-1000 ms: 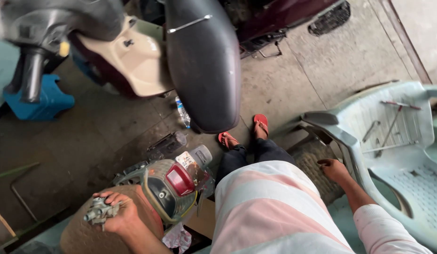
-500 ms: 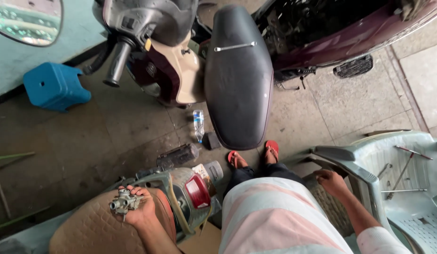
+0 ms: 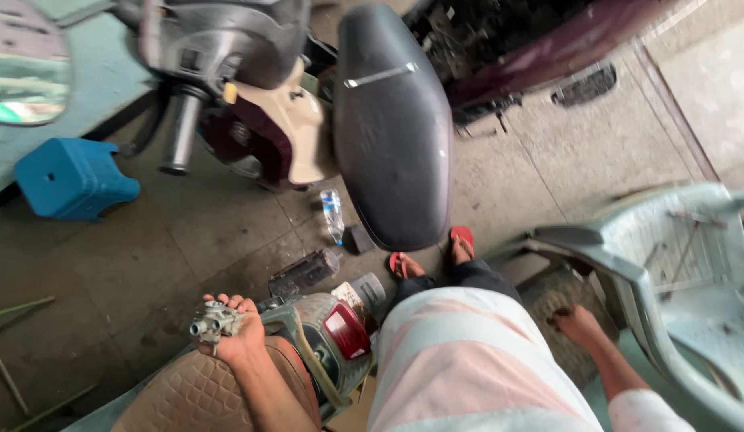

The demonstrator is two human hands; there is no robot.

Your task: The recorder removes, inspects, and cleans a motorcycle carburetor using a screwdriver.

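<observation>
Bare concrete floor [image 3: 108,272], grey, stained and cracked in spots. Off to the far upper left of the left hand [image 3: 238,340]: blue plastic stool [image 3: 72,176]. Just above that hand: dark flat bottle [image 3: 304,274] lying on its side, then a clear plastic bottle [image 3: 332,214] a bit further up, with a small dark block [image 3: 358,238] right beside it. Between both hands: pair of red sandals [image 3: 432,254] planted flat. Just beside the right hand [image 3: 578,324]: pale plastic chair [image 3: 668,264]. Far left edge: couple of thin sticks [image 3: 12,352].
</observation>
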